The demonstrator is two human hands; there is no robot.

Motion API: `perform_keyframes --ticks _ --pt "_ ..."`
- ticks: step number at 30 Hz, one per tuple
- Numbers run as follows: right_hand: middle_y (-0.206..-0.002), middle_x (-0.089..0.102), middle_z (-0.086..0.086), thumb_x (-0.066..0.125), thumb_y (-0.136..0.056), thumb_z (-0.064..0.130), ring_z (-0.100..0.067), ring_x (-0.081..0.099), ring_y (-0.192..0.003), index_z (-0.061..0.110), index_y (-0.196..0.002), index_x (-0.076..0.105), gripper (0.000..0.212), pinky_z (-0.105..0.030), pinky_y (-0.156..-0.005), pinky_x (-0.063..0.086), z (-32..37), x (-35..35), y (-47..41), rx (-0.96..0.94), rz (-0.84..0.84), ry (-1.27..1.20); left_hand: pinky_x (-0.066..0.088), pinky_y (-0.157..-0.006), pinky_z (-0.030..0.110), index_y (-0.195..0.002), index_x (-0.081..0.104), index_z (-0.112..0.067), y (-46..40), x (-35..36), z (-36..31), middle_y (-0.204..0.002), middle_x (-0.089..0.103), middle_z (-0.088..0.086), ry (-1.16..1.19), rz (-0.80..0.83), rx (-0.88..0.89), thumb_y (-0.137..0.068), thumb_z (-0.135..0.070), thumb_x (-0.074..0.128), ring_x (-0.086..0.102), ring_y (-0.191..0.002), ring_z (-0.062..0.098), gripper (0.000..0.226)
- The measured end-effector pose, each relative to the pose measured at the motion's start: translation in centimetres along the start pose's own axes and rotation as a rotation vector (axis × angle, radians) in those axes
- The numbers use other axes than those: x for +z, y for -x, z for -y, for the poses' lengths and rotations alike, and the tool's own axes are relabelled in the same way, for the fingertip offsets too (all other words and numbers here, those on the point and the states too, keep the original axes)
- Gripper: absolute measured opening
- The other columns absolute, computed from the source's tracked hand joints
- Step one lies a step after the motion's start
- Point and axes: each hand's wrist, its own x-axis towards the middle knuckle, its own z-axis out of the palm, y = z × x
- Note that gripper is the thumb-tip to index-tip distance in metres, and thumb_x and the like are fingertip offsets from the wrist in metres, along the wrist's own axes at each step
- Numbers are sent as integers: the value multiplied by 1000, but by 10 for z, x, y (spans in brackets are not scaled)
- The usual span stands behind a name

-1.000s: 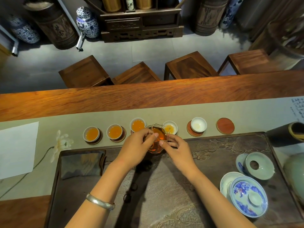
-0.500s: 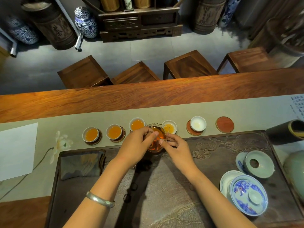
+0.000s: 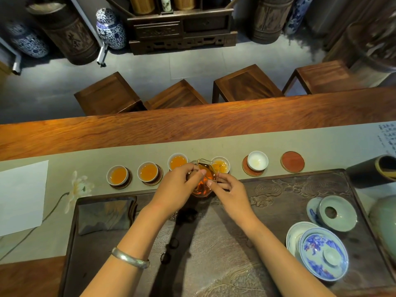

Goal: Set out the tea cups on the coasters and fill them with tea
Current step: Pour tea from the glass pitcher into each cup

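Glass pitcher point(image 3: 202, 182): pinched by L hand point(image 3: 175, 190) & R hand point(image 3: 230, 194), spout over 4th cup point(image 3: 220, 164). Empty cup point(image 3: 257, 160) lies rightward, nearer R hand.

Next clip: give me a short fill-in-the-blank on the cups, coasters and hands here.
1. The cups holding orange tea number ____.
2. The glass pitcher is held by ____ hands.
3. The rightmost coaster carries ____ cup.
4. The white cup beside it looks almost ____.

Missing words: four; both; no; empty

The hands point(image 3: 201, 189) hide, perhaps, the glass pitcher's point(image 3: 202, 187) handle.
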Motion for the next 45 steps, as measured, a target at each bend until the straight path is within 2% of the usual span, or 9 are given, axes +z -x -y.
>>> perform_keyframes --ticks 7,13,19,22,31,34,37,41,45 --pt "-104 73 7 75 -82 34 -4 69 -98 40 -103 61 26 -22 -84 55 0 1 1 -11 0 21 39 -55 29 -87 66 -28 0 0 3 -61 57 -9 -15 4 3 -93 -46 52 50 -53 2 24" --pt "-107 72 5 75 -82 33 -8 68 -101 36 -107 63 28 -30 -89 56 -1 3 0 -10 5 19 49 -64 44 -90 67 -25 1 -1 2 -69 65 1 -9 -7 3 -93 -45 53 57 -62 17 25" --pt "-103 74 8 76 -81 34 -4 69 -97 41 -100 63 24 -21 -83 55 -2 3 1 -9 3 20 44 -58 39 -89 67 -25 1 -1 4 -64 61 -1 -4 -3 4 -93 -46 53 52 -56 9 26" --pt "-101 74 11 76 -81 35 -2 69 -96 41 -100 63 24 -18 -79 55 -2 4 1 -11 -2 22 39 -56 31 -88 67 -26 0 -1 5 -56 53 -9 2 -5 3 -93 -46 53 46 -50 2 25" --pt "-101 73 12 76 -81 32 -1 69 -95 41 -100 62 24 -14 -75 54 -1 4 2 -11 0 11 38 -55 30 -87 67 -26 1 -1 5 -55 53 -10 7 -7 -3 -93 -45 54 47 -50 1 23" --pt "-104 73 9 76 -81 32 -3 69 -96 38 -105 62 28 -14 -75 54 -1 4 1 -7 -2 1 47 -62 41 -91 68 -25 2 -2 3 -65 62 -4 22 -1 -8 -93 -44 54 55 -60 12 24" --pt "-106 73 8 77 -81 33 -4 69 -97 36 -107 63 30 -15 -76 54 -2 4 1 -3 1 3 50 -66 43 -93 69 -24 3 -2 2 -70 65 0 19 0 -6 -93 -44 54 60 -66 18 25" --pt "-105 73 9 77 -81 34 -4 69 -97 37 -108 63 31 -15 -76 54 -4 4 0 1 1 14 44 -60 36 -89 68 -24 4 -2 4 -61 57 -8 29 7 -1 -94 -44 54 51 -56 8 25" --pt "-108 73 6 76 -81 35 -6 69 -100 28 -117 64 38 -20 -80 56 -6 3 -1 12 8 22 42 -59 32 -87 67 -24 3 -3 4 -60 56 -9 42 12 -4 -93 -44 54 50 -55 4 25"
